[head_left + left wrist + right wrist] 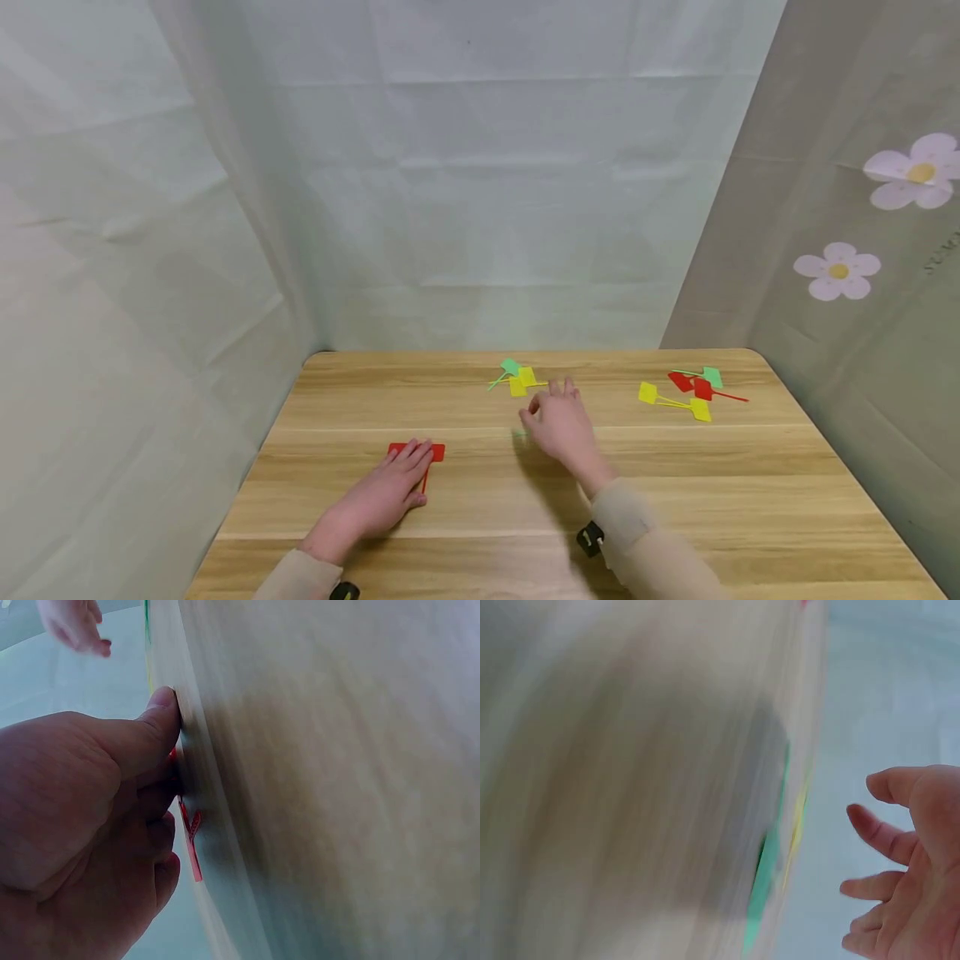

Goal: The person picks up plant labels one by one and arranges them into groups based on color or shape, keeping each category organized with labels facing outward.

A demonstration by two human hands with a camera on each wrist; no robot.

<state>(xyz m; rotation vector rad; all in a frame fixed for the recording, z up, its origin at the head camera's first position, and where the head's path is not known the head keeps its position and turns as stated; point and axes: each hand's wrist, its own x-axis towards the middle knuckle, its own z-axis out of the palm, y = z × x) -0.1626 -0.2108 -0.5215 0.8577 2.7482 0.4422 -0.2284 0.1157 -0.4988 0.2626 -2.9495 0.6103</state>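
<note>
My left hand [384, 496] rests on red cable-tie tags [438, 452] at the table's left, its fingers laid over the flat plates. One thin red strap [425, 482] runs back toward the thumb. In the left wrist view, a red piece [193, 851] shows past the fingertips, while the rest is hidden behind the hand. My right hand [562, 427] hovers above the table's middle with fingers spread and nothing between them. Near its thumb lies a green cable-tie tag [520, 432], faint in the head view; the right wrist view shows this green tag [761, 889] apart from the fingers.
At the back middle lies a small cluster with a green tag [510, 366] and yellow tags [517, 387]. Further right, another group holds red tags [702, 389], a green tag [712, 377] and yellow tags [701, 409]. Fabric walls [480, 208] enclose the wooden table [750, 500].
</note>
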